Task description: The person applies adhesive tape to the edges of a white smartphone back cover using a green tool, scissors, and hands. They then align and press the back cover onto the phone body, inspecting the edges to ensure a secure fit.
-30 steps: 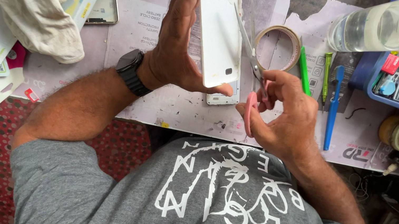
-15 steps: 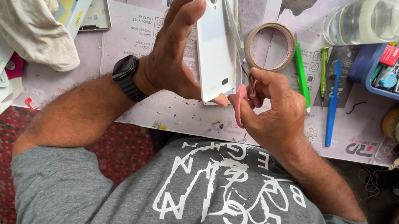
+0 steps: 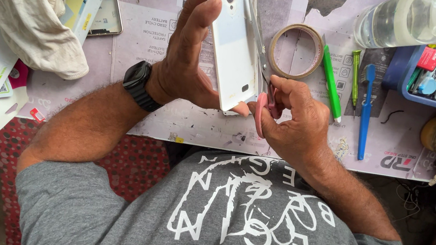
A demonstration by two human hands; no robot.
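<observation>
Head view: right hand (image 3: 294,120) fingers clenched through pink handles of pink-handled steel scissors (image 3: 258,68), blades laid along right edge of white plastic phone back cover (image 3: 231,40). Cover gripped upright by left hand (image 3: 189,48), above worktable (image 3: 143,41). Cover seen raised and more face-on than before. Brown tape roll (image 3: 296,50) just beyond.

Left hand (image 3: 190,57) raised upper centre of frame, fingers extended, gripping. Right hand (image 3: 291,122) curled closed, centre-right, forearms converging.
</observation>
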